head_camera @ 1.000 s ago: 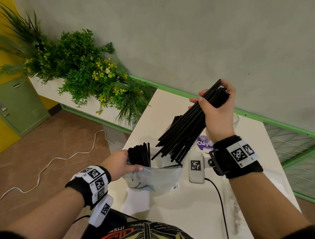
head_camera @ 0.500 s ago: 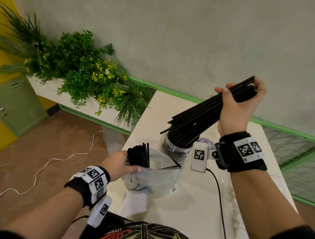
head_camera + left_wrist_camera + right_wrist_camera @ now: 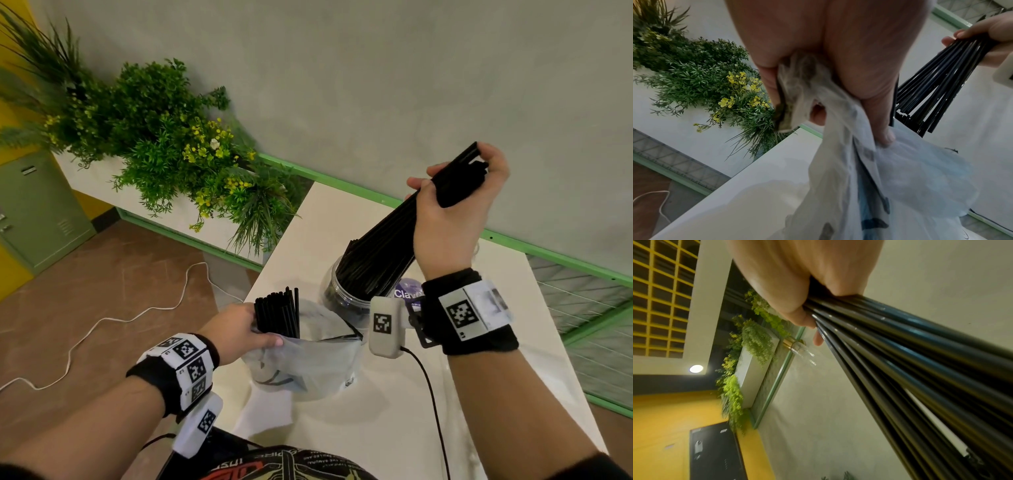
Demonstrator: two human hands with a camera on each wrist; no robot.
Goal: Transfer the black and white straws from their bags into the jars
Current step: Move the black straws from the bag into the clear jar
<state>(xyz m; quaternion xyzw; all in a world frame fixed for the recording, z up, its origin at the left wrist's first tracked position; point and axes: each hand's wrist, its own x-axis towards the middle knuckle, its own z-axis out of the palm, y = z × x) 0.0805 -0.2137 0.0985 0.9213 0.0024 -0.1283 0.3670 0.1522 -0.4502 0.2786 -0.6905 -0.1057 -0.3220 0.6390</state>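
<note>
My right hand (image 3: 455, 202) grips a thick bundle of black straws (image 3: 383, 253) near its top end. The bundle slants down to the left, its lower ends inside the mouth of a clear jar (image 3: 337, 294) on the white table (image 3: 394, 411). In the right wrist view the black straws (image 3: 910, 353) run away from my fist. My left hand (image 3: 239, 330) holds the rim of a clear plastic bag (image 3: 308, 363) together with a smaller bunch of black straws (image 3: 278, 313) standing in it. The bag (image 3: 890, 178) hangs below my left fingers (image 3: 879, 126). No white straws are visible.
A purple-labelled container (image 3: 407, 293) sits behind my right wrist, mostly hidden. A second clear jar (image 3: 801, 352) shows in the right wrist view. A planter with green plants (image 3: 164, 137) stands left of the table, and a white cable (image 3: 113, 322) lies on the floor.
My right hand swung the straw bundle from over the bag rightward and up, steepened it, and its lower ends went into the jar. My left hand stayed on the bag.
</note>
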